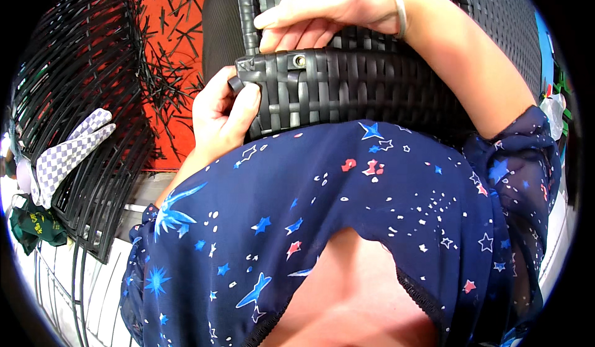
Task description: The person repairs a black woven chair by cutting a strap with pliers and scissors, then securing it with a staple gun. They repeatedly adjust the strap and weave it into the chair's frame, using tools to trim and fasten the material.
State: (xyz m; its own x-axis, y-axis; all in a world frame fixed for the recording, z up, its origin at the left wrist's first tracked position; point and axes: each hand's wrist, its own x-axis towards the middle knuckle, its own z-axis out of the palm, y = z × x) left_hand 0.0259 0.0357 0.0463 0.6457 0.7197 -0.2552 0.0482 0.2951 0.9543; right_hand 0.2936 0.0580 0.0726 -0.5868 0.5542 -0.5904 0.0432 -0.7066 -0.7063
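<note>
A black woven wicker piece [365,80], made of flat plastic strips with a small metal rivet near its corner, rests against my body. My left hand [223,114] pinches the loose end of a black strip [236,85] at the weave's left corner. My right hand [328,6] comes in from the upper right and presses its fingers on the top of the weave, a thin bangle on its wrist. My dark blue star-patterned top fills the lower half of the view.
A bundle of long black strips [80,105] lies at the left with a checked white glove [65,155] on it. Short black offcuts [167,49] litter an orange floor. A green cloth [34,226] sits at the lower left.
</note>
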